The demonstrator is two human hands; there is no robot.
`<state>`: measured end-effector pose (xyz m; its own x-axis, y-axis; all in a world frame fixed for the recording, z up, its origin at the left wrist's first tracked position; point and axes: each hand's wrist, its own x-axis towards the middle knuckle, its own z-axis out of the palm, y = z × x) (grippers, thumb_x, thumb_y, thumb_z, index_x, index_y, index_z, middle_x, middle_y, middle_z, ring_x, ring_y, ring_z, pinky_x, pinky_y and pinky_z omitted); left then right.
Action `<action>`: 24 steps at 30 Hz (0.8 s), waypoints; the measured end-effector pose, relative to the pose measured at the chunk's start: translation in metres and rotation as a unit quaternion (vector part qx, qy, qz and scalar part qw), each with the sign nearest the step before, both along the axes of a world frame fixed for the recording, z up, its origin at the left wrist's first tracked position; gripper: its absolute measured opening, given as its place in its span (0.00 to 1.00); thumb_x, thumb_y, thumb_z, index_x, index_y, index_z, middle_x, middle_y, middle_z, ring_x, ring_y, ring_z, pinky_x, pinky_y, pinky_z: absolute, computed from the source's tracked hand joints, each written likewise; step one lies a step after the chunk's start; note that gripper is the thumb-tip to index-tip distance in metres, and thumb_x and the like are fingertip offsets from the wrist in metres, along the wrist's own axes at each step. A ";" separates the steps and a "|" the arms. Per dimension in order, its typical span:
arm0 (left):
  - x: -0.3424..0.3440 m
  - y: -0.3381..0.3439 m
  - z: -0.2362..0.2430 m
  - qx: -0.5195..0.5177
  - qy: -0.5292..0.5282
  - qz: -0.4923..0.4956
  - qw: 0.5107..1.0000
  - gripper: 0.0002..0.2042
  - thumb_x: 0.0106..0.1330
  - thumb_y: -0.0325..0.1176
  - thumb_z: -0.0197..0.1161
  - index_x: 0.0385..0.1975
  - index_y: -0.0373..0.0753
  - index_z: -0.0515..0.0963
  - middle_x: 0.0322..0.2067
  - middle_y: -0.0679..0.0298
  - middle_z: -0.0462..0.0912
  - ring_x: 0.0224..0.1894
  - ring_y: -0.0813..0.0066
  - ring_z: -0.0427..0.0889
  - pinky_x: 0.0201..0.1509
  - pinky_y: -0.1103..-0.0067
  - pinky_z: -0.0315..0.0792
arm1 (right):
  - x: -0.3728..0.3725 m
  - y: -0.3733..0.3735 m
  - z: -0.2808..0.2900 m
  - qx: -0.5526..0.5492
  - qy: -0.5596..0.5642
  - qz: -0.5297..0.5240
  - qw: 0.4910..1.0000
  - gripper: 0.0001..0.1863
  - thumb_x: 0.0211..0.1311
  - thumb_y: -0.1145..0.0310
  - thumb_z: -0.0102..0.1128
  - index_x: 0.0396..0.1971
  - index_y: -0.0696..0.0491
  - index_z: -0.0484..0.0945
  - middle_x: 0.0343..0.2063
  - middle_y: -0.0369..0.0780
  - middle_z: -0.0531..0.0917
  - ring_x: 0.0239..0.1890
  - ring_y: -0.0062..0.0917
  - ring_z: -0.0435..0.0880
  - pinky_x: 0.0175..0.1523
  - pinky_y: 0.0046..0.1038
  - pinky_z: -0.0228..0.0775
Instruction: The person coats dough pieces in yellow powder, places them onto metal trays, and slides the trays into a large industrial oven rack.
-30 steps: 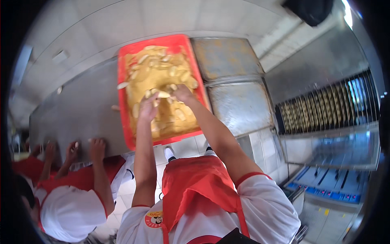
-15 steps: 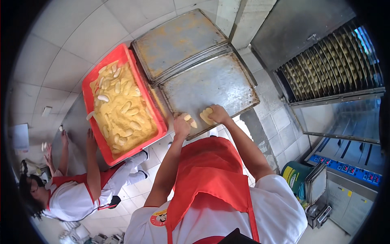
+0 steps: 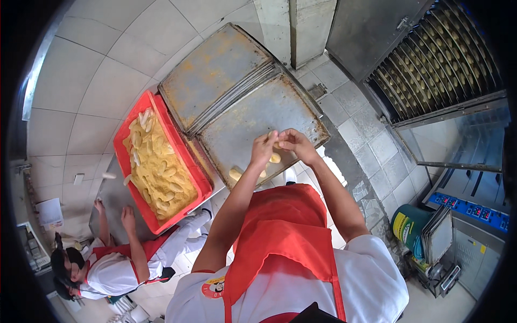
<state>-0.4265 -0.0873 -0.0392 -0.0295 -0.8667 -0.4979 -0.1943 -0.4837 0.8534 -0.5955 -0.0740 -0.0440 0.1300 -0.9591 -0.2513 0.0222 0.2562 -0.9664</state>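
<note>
Left hand (image 3: 262, 149) beside right hand (image 3: 299, 146) above near tray (image 3: 245, 123); cannot tell whether fingers grip. Dough pieces (image 3: 235, 174) on tray; red tub (image 3: 177, 142) left.

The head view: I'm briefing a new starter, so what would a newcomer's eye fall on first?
Probably the bright red rectangular tub of crumbly yellow powder, left of centre. Next, the person's bare left hand and right hand, close together over a worn grey metal tray near the middle. Then, at upper right, the rows of small yellowish oval pieces.
</note>
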 end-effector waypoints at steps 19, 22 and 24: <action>-0.032 -0.002 -0.029 -0.217 -0.266 -0.271 0.899 0.13 0.49 0.23 0.64 0.37 0.40 0.80 0.39 0.54 0.75 0.45 0.54 0.74 0.50 0.70 0.71 | -0.040 -0.029 -0.025 -0.021 0.338 -0.029 0.941 0.15 0.49 0.63 0.66 0.34 0.58 0.82 0.29 0.49 0.84 0.31 0.39 0.84 0.39 0.34 0.75; -0.026 -0.001 -0.028 -0.269 -0.245 -0.260 0.894 0.08 0.49 0.22 0.63 0.31 0.38 0.79 0.37 0.55 0.73 0.44 0.55 0.73 0.49 0.69 0.71 | -0.061 -0.038 -0.033 0.034 0.201 0.031 0.978 0.12 0.50 0.66 0.62 0.33 0.58 0.82 0.33 0.49 0.82 0.39 0.43 0.81 0.44 0.37 0.73; -0.018 -0.001 -0.036 -0.367 -0.267 -0.257 0.853 0.06 0.50 0.22 0.62 0.29 0.38 0.78 0.36 0.56 0.73 0.44 0.56 0.73 0.48 0.70 0.71 | -0.064 -0.042 -0.033 -0.020 0.300 0.021 0.954 0.12 0.50 0.67 0.61 0.34 0.56 0.83 0.33 0.49 0.82 0.40 0.42 0.81 0.45 0.37 0.73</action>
<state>-0.4443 -0.0878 -0.0747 -0.4385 -0.8916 0.1127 -0.6755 0.4097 0.6130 -0.6596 -0.1158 -0.0774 0.0132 -0.9666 -0.2561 -0.5467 0.2075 -0.8112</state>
